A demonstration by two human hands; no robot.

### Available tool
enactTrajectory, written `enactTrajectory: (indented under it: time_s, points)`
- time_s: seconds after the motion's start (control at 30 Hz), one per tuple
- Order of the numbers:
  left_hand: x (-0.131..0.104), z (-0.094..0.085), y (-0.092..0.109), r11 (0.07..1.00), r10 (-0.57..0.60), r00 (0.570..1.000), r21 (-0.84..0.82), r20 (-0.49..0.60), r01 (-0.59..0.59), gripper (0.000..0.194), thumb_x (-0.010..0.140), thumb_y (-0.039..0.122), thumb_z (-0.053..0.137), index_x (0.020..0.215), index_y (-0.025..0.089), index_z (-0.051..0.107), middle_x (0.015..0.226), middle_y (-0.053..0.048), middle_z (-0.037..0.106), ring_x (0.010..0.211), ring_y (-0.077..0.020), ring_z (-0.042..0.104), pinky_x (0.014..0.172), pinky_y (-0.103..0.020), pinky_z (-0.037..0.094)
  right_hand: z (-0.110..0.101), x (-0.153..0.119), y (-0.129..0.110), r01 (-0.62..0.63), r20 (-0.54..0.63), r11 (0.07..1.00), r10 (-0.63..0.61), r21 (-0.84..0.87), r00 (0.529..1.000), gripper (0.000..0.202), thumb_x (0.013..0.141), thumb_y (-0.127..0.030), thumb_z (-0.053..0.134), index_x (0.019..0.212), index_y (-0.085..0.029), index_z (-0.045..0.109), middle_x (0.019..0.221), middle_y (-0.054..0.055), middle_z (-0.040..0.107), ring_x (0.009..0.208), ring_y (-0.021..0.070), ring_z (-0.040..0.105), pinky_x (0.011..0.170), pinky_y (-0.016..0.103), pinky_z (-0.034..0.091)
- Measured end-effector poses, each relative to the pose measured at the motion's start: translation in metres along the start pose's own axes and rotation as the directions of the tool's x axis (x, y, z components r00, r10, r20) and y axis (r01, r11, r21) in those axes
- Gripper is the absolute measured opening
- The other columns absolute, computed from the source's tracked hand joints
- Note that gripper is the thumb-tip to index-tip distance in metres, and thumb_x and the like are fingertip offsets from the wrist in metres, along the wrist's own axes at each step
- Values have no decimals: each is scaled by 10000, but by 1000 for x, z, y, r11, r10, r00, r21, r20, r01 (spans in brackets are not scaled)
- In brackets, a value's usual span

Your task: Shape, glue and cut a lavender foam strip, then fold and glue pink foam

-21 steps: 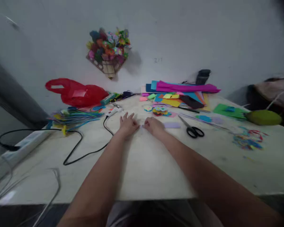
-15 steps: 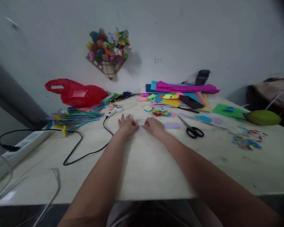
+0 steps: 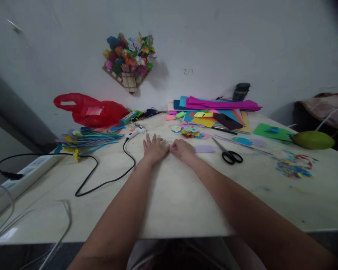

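Observation:
Above the middle of the table my left hand (image 3: 156,150) and my right hand (image 3: 183,150) meet, fingertips almost touching. Thumb and index finger of the left are pressed together, while its other fingers spread out. The right hand's fingers are curled into a pinch. Whatever lies between the fingertips is too small and covered to make out. A lilac strip (image 3: 205,149) lies flat just right of my right hand. Farther right rest black-handled scissors (image 3: 228,154), blades pointing away. A white glue gun (image 3: 136,132) lies beyond my left hand.
Paper flowers (image 3: 190,132) and coloured sheets (image 3: 219,104) lie at the back. Left are a red plastic bag (image 3: 92,111), flower stems (image 3: 92,140), a black cord (image 3: 101,184) and a power strip (image 3: 25,180). Paper scraps (image 3: 294,168) and a green-yellow pouch (image 3: 314,140) lie right.
My left hand has moved slightly right, closer to my right hand. The lilac bit seen between the fingertips earlier is now covered.

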State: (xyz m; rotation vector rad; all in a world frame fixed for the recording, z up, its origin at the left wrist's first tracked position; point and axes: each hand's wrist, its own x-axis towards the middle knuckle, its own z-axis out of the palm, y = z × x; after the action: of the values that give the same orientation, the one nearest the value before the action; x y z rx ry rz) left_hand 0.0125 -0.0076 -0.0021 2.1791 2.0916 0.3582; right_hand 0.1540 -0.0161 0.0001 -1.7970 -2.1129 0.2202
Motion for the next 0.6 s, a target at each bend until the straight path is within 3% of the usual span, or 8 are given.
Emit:
enactTrajectory:
  time_s: [0.23,0.6]
  points:
    - [-1,5,0,992,31,999,121,35,-35,612,819,525,267,1350,232,351,1491,-44,132,1336,-304,-133,1056,-534,-47,1,1,-1,-9,5,1000,9,-6,1000,227,785,-396,573,913,-212,611,998,62,600,902,199,559,701,283,389]
    - [-1,3,3,988,-66,992,143,111,50,611,813,563,233,1384,346,238,1496,13,86,1323,-308,-165,1027,-586,-66,-4,4,7,-7,74,996,0,93,997,155,806,-290,567,920,-210,634,966,50,605,839,144,568,684,225,398]
